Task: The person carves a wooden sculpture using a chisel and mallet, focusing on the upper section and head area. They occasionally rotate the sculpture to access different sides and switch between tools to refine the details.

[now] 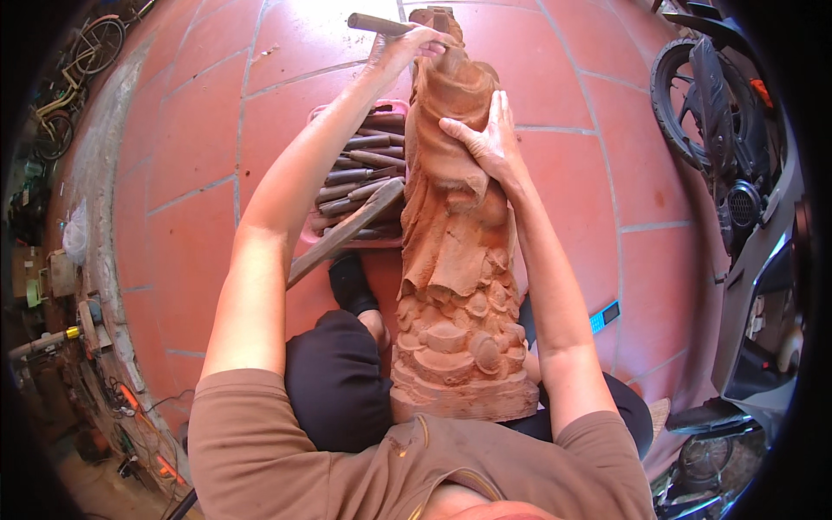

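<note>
A floor of red tiles is seen below. The left hand is closed around a chisel at the top of the carving. The right hand is laid flat, fingers spread, on its side. The carving is stretched lengthwise away from the lap, base nearest. A pink tray of chisels is set just left.

The person wears a short-sleeved brown T-shirt, black trousers and a black sock.
</note>
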Demonstrator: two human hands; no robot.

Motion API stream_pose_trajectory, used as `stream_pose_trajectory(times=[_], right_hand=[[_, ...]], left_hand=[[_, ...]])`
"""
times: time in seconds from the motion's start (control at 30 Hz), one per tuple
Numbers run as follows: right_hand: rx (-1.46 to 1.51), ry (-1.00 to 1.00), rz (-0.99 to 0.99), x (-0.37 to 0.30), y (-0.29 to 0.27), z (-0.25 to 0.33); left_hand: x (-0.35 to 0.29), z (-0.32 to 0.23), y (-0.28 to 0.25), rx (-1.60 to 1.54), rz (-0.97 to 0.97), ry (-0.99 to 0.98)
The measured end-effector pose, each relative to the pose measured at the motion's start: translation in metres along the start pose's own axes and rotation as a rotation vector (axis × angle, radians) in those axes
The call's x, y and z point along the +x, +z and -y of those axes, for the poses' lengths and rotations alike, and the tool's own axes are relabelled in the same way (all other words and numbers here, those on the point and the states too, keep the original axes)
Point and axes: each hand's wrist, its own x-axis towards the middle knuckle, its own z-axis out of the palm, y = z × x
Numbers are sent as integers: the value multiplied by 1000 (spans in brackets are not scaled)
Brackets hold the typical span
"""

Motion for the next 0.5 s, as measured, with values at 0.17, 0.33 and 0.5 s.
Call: stream_pose_trajectory(times=[0.17, 0.33, 0.5], right_hand=[[33, 8, -13, -1, -2, -6], [21, -127, -147, 0, 6, -10], [18, -159, -142, -1, 5, -1]], left_hand=[[-24, -12, 2, 302, 152, 63], [-21, -5, -23, 194, 292, -107], [-9, 1, -11, 69, 38, 72]])
